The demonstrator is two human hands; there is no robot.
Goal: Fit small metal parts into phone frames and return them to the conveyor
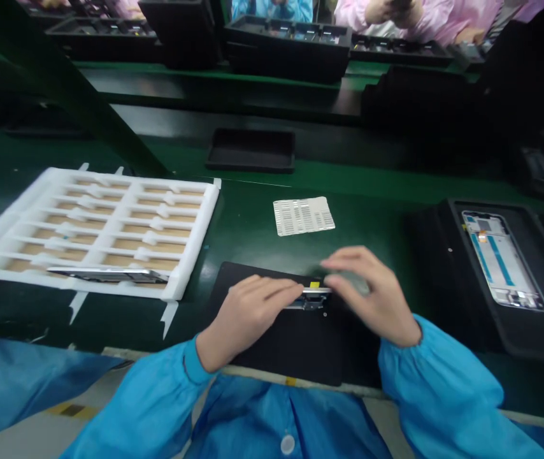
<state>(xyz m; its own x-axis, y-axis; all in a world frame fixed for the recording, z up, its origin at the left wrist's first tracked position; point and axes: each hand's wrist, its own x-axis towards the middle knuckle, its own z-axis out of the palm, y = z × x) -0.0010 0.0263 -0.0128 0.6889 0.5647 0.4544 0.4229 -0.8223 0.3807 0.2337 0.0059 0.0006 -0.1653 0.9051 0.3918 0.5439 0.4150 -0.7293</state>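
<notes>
My left hand (257, 309) is closed on a phone frame (314, 298), which is tilted up on its edge over a black mat (295, 350). Much of the frame is hidden behind those fingers. A small yellow tab (314, 284) shows at its upper edge. At the frame's right end is my right hand (370, 290), slightly blurred, with its curved fingers and thumb apart. I cannot tell whether the thumb touches the frame.
Left of the mat lies a white slotted tray (176, 280) with a thin phone part (109, 274) across its front slots. A label sheet (303, 216) is beyond the mat. On the right, a black tray (486, 319) holds another phone frame (506, 261). Co-workers sit across.
</notes>
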